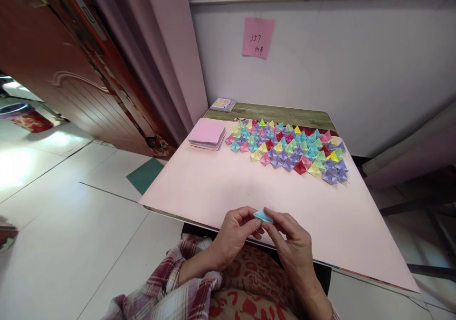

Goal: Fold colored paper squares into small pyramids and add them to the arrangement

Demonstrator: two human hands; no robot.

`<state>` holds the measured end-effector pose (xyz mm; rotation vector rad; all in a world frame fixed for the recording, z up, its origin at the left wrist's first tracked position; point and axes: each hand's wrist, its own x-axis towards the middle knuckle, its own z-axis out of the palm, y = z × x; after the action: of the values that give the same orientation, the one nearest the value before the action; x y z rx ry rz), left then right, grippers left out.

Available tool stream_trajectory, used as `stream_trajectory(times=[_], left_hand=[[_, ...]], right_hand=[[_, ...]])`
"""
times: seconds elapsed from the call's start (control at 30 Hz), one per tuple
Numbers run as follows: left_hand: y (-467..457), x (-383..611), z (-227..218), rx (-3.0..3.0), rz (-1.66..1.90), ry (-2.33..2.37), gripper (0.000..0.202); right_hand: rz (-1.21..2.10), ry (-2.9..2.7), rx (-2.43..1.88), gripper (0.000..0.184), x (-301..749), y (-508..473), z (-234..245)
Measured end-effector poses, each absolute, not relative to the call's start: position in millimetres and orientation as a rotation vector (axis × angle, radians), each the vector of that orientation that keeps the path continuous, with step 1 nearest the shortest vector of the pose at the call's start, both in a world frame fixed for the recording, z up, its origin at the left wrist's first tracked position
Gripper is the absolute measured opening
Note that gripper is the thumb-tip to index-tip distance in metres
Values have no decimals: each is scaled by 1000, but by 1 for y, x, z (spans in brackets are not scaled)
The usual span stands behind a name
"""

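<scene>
Between my two hands, just above the table's near edge, is a small light-blue folded paper (262, 215). My left hand (238, 234) pinches its left end between thumb and fingers. At its right end my right hand (290, 237) grips it the same way. The underside of the paper is hidden by my fingers. Farther back on the table (199, 187) lie many small folded paper boats (285, 144) in rows, in blue, purple, pink, yellow, green and red. Left of them sits a stack of square paper (207, 132), pink on top.
A small printed pack (223, 104) lies at the table's back left corner. On the wall hangs a pink note (258, 37) with handwriting. A green sheet (145, 175) is on the floor, left of the table. A reddish door (89, 73) and purple curtain (142, 44) stand at the left.
</scene>
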<state>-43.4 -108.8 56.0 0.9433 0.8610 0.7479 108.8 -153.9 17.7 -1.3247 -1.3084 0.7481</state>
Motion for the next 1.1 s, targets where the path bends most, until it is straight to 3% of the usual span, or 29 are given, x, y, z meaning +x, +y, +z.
stream_trajectory(times=[0.3, 0.43, 0.67, 1.1], left_hand=[[-118, -41, 48, 1057, 853, 938, 19], [-117, -40, 48, 965, 856, 907, 32], [-110, -45, 51, 1439, 926, 981, 13], [-111, -40, 52, 984, 867, 908, 17]], right_hand=[[850, -1297, -1375, 18, 108, -157, 25], [882, -1238, -1412, 19, 108, -159, 29], [1102, -1155, -1388, 23, 111, -159, 27], [940, -1173, -1443, 21, 109, -157, 25]])
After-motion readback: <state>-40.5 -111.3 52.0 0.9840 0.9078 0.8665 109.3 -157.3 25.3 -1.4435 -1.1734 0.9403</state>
